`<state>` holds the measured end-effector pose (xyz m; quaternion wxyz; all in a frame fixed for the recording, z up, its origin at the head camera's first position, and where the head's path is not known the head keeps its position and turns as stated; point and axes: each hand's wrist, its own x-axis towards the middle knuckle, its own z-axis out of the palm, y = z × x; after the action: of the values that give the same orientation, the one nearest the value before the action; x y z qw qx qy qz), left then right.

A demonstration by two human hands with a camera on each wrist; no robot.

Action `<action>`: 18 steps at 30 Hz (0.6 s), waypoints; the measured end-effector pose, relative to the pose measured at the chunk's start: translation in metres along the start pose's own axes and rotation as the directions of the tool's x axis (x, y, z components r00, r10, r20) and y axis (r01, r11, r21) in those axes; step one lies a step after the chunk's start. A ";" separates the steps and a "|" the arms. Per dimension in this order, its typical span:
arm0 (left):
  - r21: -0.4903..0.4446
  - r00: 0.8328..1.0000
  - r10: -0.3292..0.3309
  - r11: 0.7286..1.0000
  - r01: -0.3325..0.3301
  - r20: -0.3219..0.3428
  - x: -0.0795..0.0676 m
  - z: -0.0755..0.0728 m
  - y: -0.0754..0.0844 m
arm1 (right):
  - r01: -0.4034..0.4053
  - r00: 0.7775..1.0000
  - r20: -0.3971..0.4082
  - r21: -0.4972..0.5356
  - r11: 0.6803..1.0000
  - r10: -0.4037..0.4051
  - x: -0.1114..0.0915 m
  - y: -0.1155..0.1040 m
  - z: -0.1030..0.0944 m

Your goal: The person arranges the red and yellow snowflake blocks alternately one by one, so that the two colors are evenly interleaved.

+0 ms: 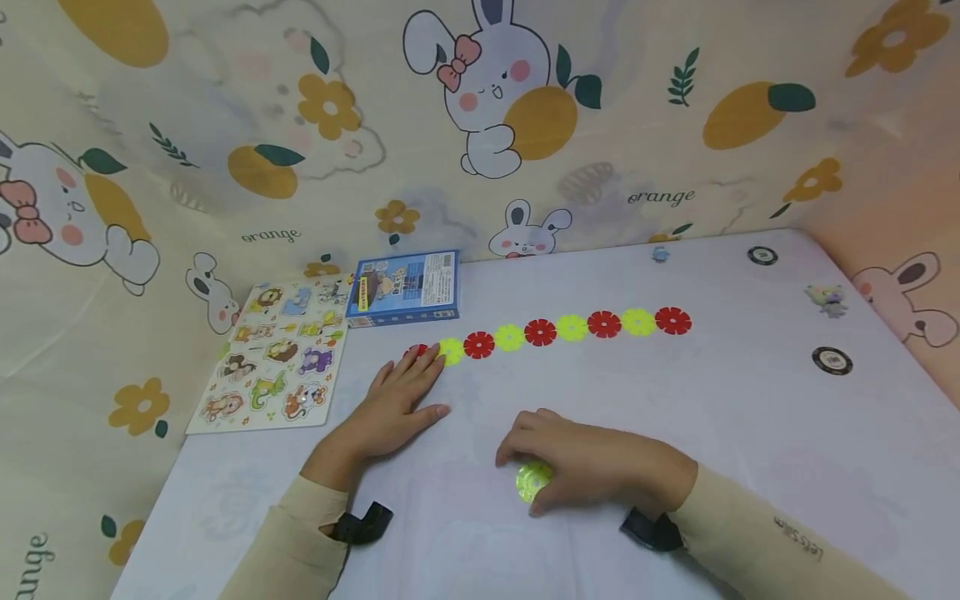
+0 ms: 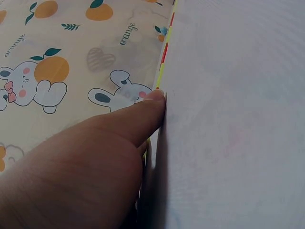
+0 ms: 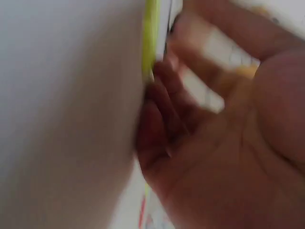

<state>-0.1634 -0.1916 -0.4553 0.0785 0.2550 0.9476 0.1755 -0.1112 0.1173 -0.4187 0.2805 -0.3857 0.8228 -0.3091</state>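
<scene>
On the table, a row of red and yellow-green notched flower discs (image 1: 540,332) runs left to right, alternating in colour. My left hand (image 1: 397,396) lies flat with straight fingers over the row's left end, its fingertips partly covering the end red disc (image 1: 416,353). Its thumb (image 2: 153,102) points along the row in the left wrist view. Nearer the front edge, my right hand (image 1: 577,458) curls its thumb and fingers around the rim of a round yellow-green disc (image 1: 533,482). The right wrist view shows this disc (image 3: 149,40) edge-on by the bent fingers, somewhat blurred.
A blue box (image 1: 405,287) stands at the back left beside an animal picture board (image 1: 273,358). To the right lie two black-and-white round chips (image 1: 762,256), a small blue figure (image 1: 660,253) and a pale figurine (image 1: 827,300). A patterned cloth (image 1: 337,183) hangs behind the table.
</scene>
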 end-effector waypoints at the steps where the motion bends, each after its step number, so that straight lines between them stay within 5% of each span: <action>1: -0.001 1.000 0.000 1.000 0.000 -0.001 0.000 0.000 0.000 | 0.000 1.000 0.019 -0.003 1.000 0.000 -0.003 0.002 -0.004; 7: -0.002 1.000 0.005 1.000 -0.005 0.010 0.000 -0.002 0.001 | 0.005 0.999 0.054 -0.052 0.999 -0.002 -0.015 0.013 -0.018; 18: -0.011 1.000 -0.003 1.000 0.003 0.007 0.000 -0.003 0.002 | 0.020 0.999 0.050 -0.036 0.999 -0.018 -0.010 0.001 -0.006</action>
<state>-0.1629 -0.1909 -0.4520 0.0833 0.2538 0.9467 0.1799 -0.1110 0.1276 -0.4133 0.2907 -0.4060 0.8174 -0.2872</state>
